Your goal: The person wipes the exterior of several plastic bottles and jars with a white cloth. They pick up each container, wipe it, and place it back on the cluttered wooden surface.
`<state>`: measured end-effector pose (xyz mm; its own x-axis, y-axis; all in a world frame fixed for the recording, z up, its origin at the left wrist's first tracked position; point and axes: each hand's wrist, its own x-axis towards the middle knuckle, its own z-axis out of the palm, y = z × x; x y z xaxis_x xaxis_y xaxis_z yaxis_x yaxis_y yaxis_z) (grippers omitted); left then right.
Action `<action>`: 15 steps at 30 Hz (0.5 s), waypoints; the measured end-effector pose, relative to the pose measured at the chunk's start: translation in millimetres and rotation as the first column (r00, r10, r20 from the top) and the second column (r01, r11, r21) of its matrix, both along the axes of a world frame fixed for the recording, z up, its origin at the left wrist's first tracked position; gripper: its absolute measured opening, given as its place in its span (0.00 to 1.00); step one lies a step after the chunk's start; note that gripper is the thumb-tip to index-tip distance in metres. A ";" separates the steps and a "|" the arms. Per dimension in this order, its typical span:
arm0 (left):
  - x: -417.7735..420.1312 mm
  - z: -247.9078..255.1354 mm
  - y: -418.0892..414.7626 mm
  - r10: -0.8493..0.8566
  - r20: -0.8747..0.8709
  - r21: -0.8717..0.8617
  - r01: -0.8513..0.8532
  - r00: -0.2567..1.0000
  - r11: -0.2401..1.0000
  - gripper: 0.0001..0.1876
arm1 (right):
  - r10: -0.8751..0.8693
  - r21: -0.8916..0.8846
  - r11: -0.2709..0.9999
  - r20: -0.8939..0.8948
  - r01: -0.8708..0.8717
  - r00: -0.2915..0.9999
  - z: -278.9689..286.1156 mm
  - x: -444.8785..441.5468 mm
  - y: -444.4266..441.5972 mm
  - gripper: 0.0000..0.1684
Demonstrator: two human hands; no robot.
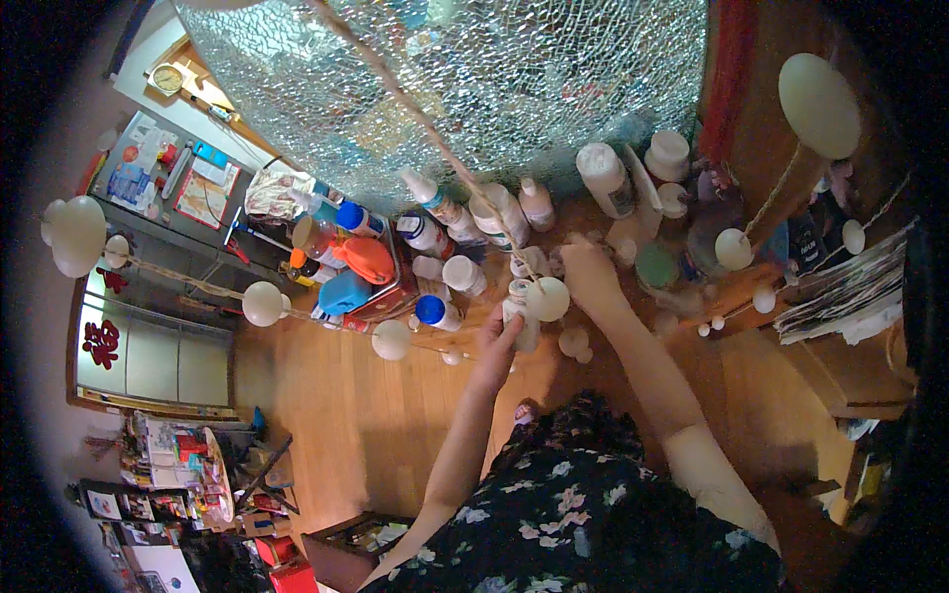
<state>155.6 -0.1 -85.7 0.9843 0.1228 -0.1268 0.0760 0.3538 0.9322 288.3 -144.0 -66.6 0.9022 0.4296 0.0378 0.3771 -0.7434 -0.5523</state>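
My left hand (503,342) is closed around a small white bottle (526,337), held upright at the front of a wooden shelf. A pale ball (549,299) on a twine string hangs in front of the bottle's top and partly hides it. Just right of it, my right hand (589,270) reaches over the shelf with curled, blurred fingers; whether they hold anything is unclear. Beside those fingers stands a white jar (528,262), partly covered by the twine. Left of the bottle are a white pill bottle (464,276) and a blue-capped bottle (437,312).
Crackled, reflective glass (474,96) rises behind the shelf. More bottles stand along it, with a white bottle (606,178) and a green round object (657,264) at right. A basket (393,293) holds an orange item (366,259). Twine strings with pale balls (391,339) cross the view.
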 end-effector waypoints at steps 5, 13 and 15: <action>3.7 -1.8 -1.1 0.010 0.017 0.095 -0.011 1.000 0.995 0.20 | -0.113 0.325 0.944 0.186 0.048 0.976 16.0 13.5 -2.0 0.17; -1.0 0.2 -6.2 0.084 0.159 0.096 -0.100 0.984 0.990 0.22 | -0.099 0.175 0.981 0.101 0.080 0.990 51.0 54.3 24.9 0.28; -5.6 0.1 -4.4 0.146 0.214 0.103 -0.171 0.966 0.980 0.22 | -0.128 0.159 0.981 0.089 0.113 0.988 52.1 54.0 24.4 0.30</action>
